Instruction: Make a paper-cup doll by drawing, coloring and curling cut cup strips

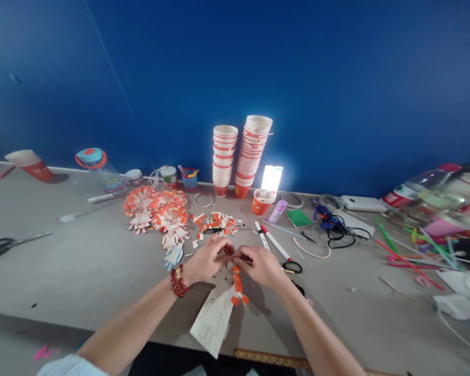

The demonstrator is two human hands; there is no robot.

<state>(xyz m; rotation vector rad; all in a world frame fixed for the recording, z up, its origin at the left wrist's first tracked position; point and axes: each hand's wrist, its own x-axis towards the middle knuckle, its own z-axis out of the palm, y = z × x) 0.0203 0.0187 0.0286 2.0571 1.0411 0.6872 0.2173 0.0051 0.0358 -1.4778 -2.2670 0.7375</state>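
Note:
My left hand (211, 258) and my right hand (261, 263) meet over the middle of the table, fingertips pinched together. Between them hangs an orange and white paper cutout (238, 282), its upper end hidden by my fingers. Below it lies a cream paper piece (212, 321) with figure outlines drawn on it. Just past my right hand are the black handles of scissors (292, 267), a red marker (276, 243) and a black-capped marker (262, 236). Orange and white paper scraps (219, 222) lie beyond my fingers.
Decorated paper figures (156, 211) are piled left of the scraps. Two tall paper cup stacks (224, 156) stand at the blue wall, near a lit phone (272, 177). A glue stick (278, 211), a blue glue gun (332, 222) and clutter are rightward; more scissors (11, 244) lie far left.

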